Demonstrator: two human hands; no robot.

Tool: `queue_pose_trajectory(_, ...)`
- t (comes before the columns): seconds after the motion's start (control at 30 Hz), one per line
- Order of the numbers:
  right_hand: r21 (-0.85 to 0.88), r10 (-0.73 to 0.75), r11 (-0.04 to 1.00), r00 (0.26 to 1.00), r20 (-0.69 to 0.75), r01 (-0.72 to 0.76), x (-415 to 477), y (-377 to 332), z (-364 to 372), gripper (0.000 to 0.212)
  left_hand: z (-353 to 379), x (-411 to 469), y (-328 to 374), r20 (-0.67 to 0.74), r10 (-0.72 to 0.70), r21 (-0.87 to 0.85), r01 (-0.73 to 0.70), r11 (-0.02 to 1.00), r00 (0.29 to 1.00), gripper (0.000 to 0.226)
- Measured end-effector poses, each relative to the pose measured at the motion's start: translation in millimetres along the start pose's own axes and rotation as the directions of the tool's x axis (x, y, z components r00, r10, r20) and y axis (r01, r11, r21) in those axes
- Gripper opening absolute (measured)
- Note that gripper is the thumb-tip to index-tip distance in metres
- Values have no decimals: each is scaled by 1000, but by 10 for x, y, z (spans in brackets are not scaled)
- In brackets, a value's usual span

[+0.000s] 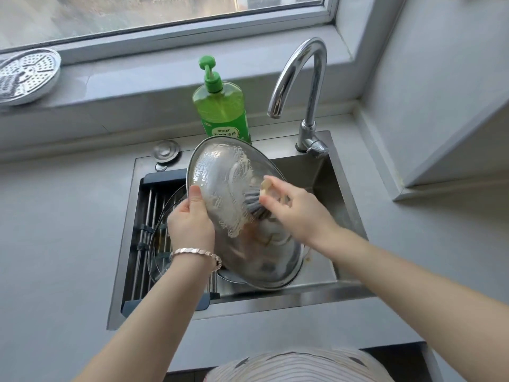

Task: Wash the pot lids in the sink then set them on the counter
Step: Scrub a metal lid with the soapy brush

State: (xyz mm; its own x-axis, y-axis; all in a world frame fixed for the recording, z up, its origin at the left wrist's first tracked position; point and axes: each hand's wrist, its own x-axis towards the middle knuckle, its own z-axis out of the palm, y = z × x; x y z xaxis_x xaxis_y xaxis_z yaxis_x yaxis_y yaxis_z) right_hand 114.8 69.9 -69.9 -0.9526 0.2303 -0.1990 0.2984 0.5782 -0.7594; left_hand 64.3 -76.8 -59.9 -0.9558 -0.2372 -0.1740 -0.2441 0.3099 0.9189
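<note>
A large steel pot lid (pixel 220 172) is tilted over the sink (pixel 344 205), its inner side smeared with soap foam. My left hand (pixel 190 219) grips the lid's left rim, thumb on the inside. My right hand (pixel 292 205) holds a grey dish brush (pixel 254 202) with a pale handle and presses its bristles against the lid's inner face. A glass lid (pixel 158 244) lies on the drying rack (pixel 146 216) in the sink's left part, partly hidden behind my left wrist.
A green dish soap bottle (pixel 221 106) stands behind the sink, beside the chrome faucet (pixel 305 86). A perforated steel steamer plate (pixel 26 75) leans on the window sill at the left. Grey counter (pixel 55 230) flanks the sink on both sides.
</note>
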Motion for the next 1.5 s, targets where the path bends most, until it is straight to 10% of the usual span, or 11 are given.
queue_pose_trajectory(0.17, -115, -264, 953, 956, 130, 279, -356, -326, 185, 51, 22, -23, 16, 6, -102, -2, 102, 995, 995, 48)
queue_pose_trajectory(0.37, -66, -64, 996, 998, 6, 65, 173, -274, -56, 47, 51, -160, 10, 62, -45, 24, 44, 999, 997, 57)
queue_pose_trajectory(0.5, -184, -297, 931, 947, 121, 316, -336, -344, 109, 51, 27, -110, 21, 83, -94, 6, 94, 996, 992, 57)
queue_pose_trajectory(0.67, -155, -179, 971, 983, 39, 183, 18, -278, -51, 49, 56, -231, 11, 138, -17, 24, 14, 1000, 990, 55)
queue_pose_trajectory(0.9, -278, -440, 843, 888, 132, 460, -616, -18, 203, 57, -32, -138, -1, 27, -102, 18, 102, 995, 994, 52)
queue_pose_trajectory(1.1, -2, -60, 998, 998, -33, 60, -257, 248, 10, 50, -57, -144, 41, -141, -139, -65, 130, 989, 980, 51)
queue_pose_trajectory(1.23, -89, -256, 960, 962, 97, 265, -635, 4, 261, 58, -45, -129, 11, -163, -111, -53, 104, 993, 980, 51)
queue_pose_trajectory(1.4, 92, 48, 995, 998, -34, -45, -239, 282, 49, 38, -27, -174, 49, -181, -127, -100, 110, 989, 975, 52)
queue_pose_trajectory(1.5, 89, -128, 988, 991, 47, 123, -505, 105, 225, 47, -12, -147, 83, -192, -128, -111, 108, 988, 973, 53)
